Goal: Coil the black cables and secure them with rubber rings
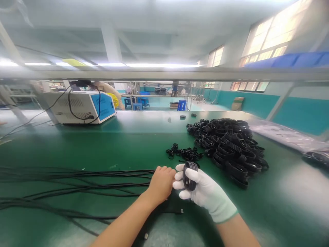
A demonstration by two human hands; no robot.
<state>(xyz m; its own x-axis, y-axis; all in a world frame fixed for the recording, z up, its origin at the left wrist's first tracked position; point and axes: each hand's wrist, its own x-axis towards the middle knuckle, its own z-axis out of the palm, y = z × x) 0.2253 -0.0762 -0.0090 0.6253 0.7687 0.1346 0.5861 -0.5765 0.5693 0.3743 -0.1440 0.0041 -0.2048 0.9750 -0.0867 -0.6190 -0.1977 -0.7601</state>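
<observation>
Wearing a white glove, my right hand [205,192] is closed around a coiled black cable [190,175]. Just left of it, my bare left hand [161,184] is curled, knuckles up, its fingertips hidden; what it grips, if anything, cannot be made out. Long black cables [102,187] run across the green table [89,151] from the left edge toward my left hand. A cable connector [181,211] lies below my hands. Beyond them sits a small heap of black ties [187,153].
A large pile of coiled black cables [228,147] covers the right of the table. Two small coils [182,117] lie farther back. At the back left stands a white and blue machine [84,107], with a person [110,90] behind it. A shelf beam [164,73] crosses above.
</observation>
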